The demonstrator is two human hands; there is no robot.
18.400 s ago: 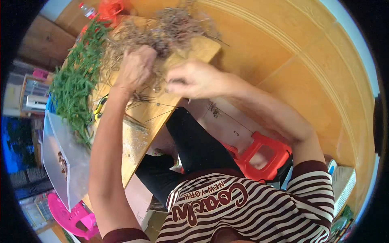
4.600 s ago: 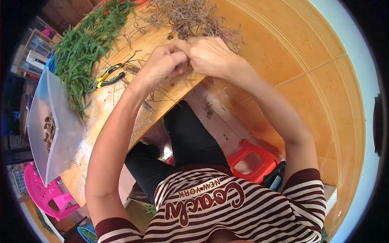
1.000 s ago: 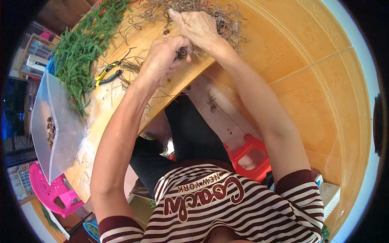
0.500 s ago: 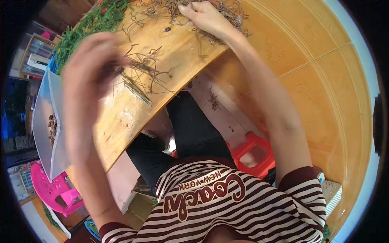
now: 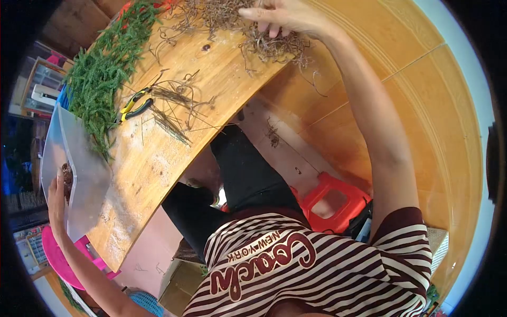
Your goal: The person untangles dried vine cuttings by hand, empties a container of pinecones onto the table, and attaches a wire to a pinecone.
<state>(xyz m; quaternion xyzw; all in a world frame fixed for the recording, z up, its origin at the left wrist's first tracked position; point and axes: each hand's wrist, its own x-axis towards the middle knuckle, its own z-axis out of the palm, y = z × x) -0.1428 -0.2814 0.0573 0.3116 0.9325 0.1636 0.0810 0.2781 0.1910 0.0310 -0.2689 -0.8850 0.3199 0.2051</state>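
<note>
My left hand (image 5: 57,203) reaches into the translucent white bin (image 5: 87,203) at the left, beside a cluster of small brown pieces (image 5: 67,177). Its fingers look stretched out, though some are hard to make out. At the top, my right hand (image 5: 290,20) hovers over or touches a tangle of thin brown curly stems (image 5: 264,46), fingers apart. Yellow-and-black pliers (image 5: 136,105) lie on the wooden table (image 5: 158,164). Beside them is a loose pile of thin wire-like stems (image 5: 177,103).
Green artificial fir sprigs (image 5: 103,74) are heaped along the table's far left side. A red stool (image 5: 335,203) stands on the floor to the right, and a pink chair (image 5: 60,259) is below the bin. A cardboard box (image 5: 179,285) sits near my legs.
My left hand has moved from above the pliers down and left into the bin, uncovering the pliers. My right hand has shifted right, and its fingers have spread.
</note>
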